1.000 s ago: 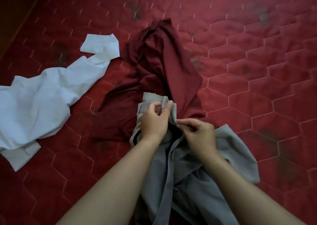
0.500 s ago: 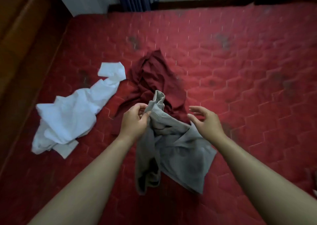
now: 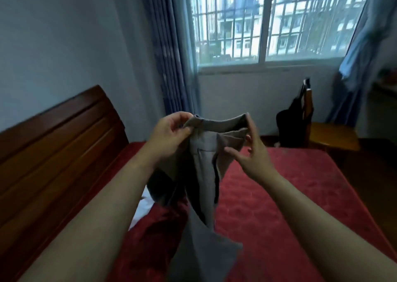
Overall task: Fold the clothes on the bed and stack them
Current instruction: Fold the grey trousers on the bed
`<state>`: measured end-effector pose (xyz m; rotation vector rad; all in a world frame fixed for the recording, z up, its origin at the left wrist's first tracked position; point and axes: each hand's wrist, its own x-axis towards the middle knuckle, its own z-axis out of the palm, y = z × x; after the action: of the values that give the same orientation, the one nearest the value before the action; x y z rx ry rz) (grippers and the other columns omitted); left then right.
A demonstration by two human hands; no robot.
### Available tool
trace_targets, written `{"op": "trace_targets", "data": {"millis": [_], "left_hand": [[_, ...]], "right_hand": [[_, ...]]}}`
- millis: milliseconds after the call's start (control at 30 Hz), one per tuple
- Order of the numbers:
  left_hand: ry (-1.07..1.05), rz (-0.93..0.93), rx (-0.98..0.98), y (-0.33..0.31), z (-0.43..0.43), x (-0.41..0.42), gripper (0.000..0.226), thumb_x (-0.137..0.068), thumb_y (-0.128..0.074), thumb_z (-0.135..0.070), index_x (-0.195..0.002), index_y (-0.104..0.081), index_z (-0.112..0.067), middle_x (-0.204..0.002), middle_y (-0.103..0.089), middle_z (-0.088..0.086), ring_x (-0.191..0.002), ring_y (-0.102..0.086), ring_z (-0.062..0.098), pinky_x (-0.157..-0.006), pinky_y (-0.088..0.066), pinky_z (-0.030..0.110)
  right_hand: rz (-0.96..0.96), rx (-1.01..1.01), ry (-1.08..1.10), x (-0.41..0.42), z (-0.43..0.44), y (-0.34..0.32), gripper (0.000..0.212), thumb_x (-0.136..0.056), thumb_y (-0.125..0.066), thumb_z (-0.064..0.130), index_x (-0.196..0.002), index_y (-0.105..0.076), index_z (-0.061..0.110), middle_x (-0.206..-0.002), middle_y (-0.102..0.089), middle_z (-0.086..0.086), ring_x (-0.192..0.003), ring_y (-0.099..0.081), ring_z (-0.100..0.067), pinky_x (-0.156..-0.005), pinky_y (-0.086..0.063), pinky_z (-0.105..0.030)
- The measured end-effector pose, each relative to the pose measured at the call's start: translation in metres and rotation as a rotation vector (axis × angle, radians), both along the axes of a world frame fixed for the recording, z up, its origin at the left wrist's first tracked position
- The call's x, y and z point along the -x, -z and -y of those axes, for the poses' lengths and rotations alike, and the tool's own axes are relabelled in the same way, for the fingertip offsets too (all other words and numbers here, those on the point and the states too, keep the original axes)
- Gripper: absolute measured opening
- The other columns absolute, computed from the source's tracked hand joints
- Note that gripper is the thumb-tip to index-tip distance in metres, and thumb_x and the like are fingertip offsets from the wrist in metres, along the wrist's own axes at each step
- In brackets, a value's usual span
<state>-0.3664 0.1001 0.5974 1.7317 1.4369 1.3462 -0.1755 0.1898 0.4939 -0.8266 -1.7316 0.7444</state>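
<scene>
Above the red quilted mattress point(image 3: 290, 195), a grey fabric garment point(image 3: 204, 174) hangs lifted, top band stretched level between both hands, lower part trailing down toward the bed's near edge. Left hand point(image 3: 171, 133): thumb and curled fingers pinch the band's left corner. Right hand point(image 3: 253, 155): fingers point(image 3: 250, 122) straight and spread, index lying up along the band's right end, thumb pointing left below it; touching, no clear pinch.

Under the left forearm, a crumpled dark red garment point(image 3: 156, 228) lies on the mattress, and a sliver of white cloth point(image 3: 142, 206) shows just beside it, nearer the brown wooden headboard point(image 3: 53, 152) that bounds the bed's left side.

Right half of the mattress is bare red surface out to its far and right edges. Beyond the far edge: a yellow wooden chair point(image 3: 333, 137) with a black bag point(image 3: 290, 127) against it, a barred window point(image 3: 268, 23), and blue curtains point(image 3: 169, 45).
</scene>
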Motion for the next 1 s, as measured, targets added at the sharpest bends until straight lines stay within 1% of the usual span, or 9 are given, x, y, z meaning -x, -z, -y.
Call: {"op": "trace_targets", "data": {"millis": [100, 200, 333, 400, 500, 700, 800, 867, 1000], "left_hand": [[0.004, 0.143, -0.059, -0.017, -0.004, -0.015, 0.023, -0.089, -0.048, 0.009, -0.111, -0.053, 0.007, -0.093, -0.058, 0.009, -0.081, -0.056, 0.006, -0.079, -0.047, 0.016], [-0.066, 0.311, -0.022, 0.008, -0.003, -0.022, 0.020, -0.090, -0.049, 0.004, -0.104, -0.054, -0.009, -0.096, -0.061, 0.004, -0.087, -0.058, 0.014, -0.079, -0.049, 0.021], [-0.213, 0.371, 0.091, 0.084, 0.004, -0.032, 0.032, -0.096, -0.041, -0.035, -0.125, -0.045, -0.022, -0.128, -0.054, 0.002, -0.110, -0.054, 0.011, -0.090, -0.043, 0.018], [-0.211, 0.278, 0.156, 0.125, 0.013, -0.049, 0.066, -0.085, -0.044, -0.060, -0.140, -0.025, -0.030, -0.143, -0.038, -0.003, -0.124, -0.041, 0.009, -0.101, -0.034, 0.024], [-0.293, 0.066, 0.151, 0.166, 0.021, -0.076, 0.088, -0.081, -0.060, -0.049, -0.146, -0.004, -0.031, -0.149, -0.029, 0.002, -0.133, -0.034, 0.015, -0.106, -0.031, 0.028], [-0.203, -0.034, -0.155, 0.131, -0.006, -0.102, 0.055, -0.092, -0.054, -0.019, -0.140, -0.029, -0.032, -0.134, -0.049, 0.002, -0.117, -0.049, 0.009, -0.090, -0.035, 0.006], [-0.154, 0.097, -0.322, 0.092, -0.013, -0.112, 0.046, -0.093, -0.051, -0.020, -0.131, -0.036, -0.041, -0.121, -0.055, -0.010, -0.106, -0.054, -0.005, -0.085, -0.040, 0.004], [-0.145, 0.136, -0.345, 0.079, -0.014, -0.117, 0.037, -0.094, -0.050, -0.016, -0.125, -0.043, -0.033, -0.113, -0.055, -0.017, -0.104, -0.055, -0.005, -0.085, -0.041, 0.006], [-0.116, 0.046, -0.300, 0.069, -0.003, -0.127, 0.029, -0.094, -0.051, -0.012, -0.122, -0.050, -0.019, -0.107, -0.057, -0.014, -0.106, -0.057, 0.011, -0.087, -0.041, 0.008]], "right_hand": [[-0.095, -0.007, -0.001, -0.019, -0.001, -0.033, 0.069, -0.075, -0.076, 0.021, -0.128, -0.037, 0.044, -0.116, -0.060, 0.010, -0.102, -0.059, 0.002, -0.085, -0.047, -0.017], [0.075, -0.100, 0.019, -0.027, 0.008, -0.034, 0.026, -0.082, -0.069, 0.019, -0.095, -0.052, 0.033, -0.081, -0.059, 0.011, -0.073, -0.053, 0.016, -0.065, -0.037, -0.003], [0.154, -0.057, 0.040, -0.029, 0.030, 0.007, 0.030, -0.089, -0.060, 0.016, -0.080, -0.048, 0.042, -0.073, -0.057, 0.017, -0.070, -0.053, 0.013, -0.057, -0.037, -0.003], [0.170, -0.019, 0.084, -0.033, 0.038, 0.028, 0.030, -0.088, -0.060, 0.015, -0.079, -0.048, 0.041, -0.073, -0.058, 0.016, -0.070, -0.054, 0.010, -0.057, -0.038, -0.005], [0.181, 0.010, 0.116, -0.042, 0.049, 0.043, 0.023, -0.086, -0.062, 0.012, -0.081, -0.052, 0.033, -0.076, -0.059, 0.012, -0.072, -0.055, 0.006, -0.059, -0.036, -0.005], [0.245, -0.089, 0.261, -0.083, 0.049, 0.003, 0.028, -0.077, -0.074, 0.023, -0.102, -0.060, 0.023, -0.094, -0.058, 0.001, -0.085, -0.055, -0.011, -0.071, -0.036, -0.008], [0.230, -0.133, 0.312, -0.120, 0.047, -0.025, 0.060, -0.076, -0.072, 0.040, -0.128, -0.042, 0.049, -0.112, -0.041, 0.005, -0.100, -0.043, -0.005, -0.084, -0.031, -0.005], [0.136, 0.022, 0.196, -0.134, 0.057, -0.027, 0.074, -0.076, -0.068, 0.045, -0.134, -0.024, 0.057, -0.129, -0.036, 0.008, -0.114, -0.041, 0.002, -0.092, -0.034, -0.009], [-0.056, 0.144, 0.059, -0.123, 0.074, -0.006, 0.072, -0.084, -0.065, 0.009, -0.143, -0.028, 0.028, -0.140, -0.039, 0.013, -0.129, -0.038, -0.003, -0.097, -0.031, -0.005]]}}
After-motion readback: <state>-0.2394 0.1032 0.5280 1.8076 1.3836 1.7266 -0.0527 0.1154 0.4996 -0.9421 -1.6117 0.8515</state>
